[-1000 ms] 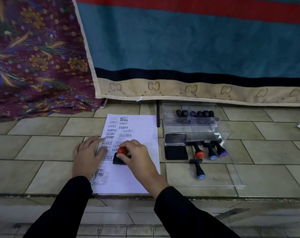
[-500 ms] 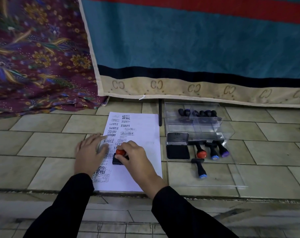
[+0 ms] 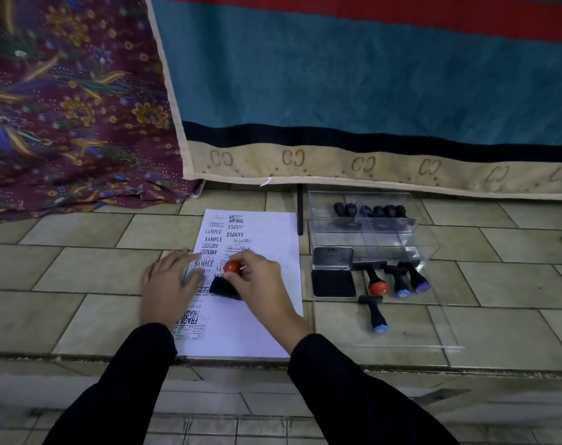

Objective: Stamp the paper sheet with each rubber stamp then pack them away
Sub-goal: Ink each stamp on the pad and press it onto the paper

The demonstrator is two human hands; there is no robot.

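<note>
Gripping red-capped stamp (image 3: 231, 267) — right hand (image 3: 263, 284) hides handle, base blurred.

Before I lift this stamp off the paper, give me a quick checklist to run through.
1. Left hand flat on the paper, steadying it: ok.
2. Right hand grips the red-topped stamp: ok.
3. Stamp base pressed flat: cannot tell, it is blurred.
4. Blank space on the paper: ok, lower right is bare.
5. Ink pad open beside the paper: ok.
6. Everything packed in the clear box: not ok, four loose stamps lie in front of it.
</note>
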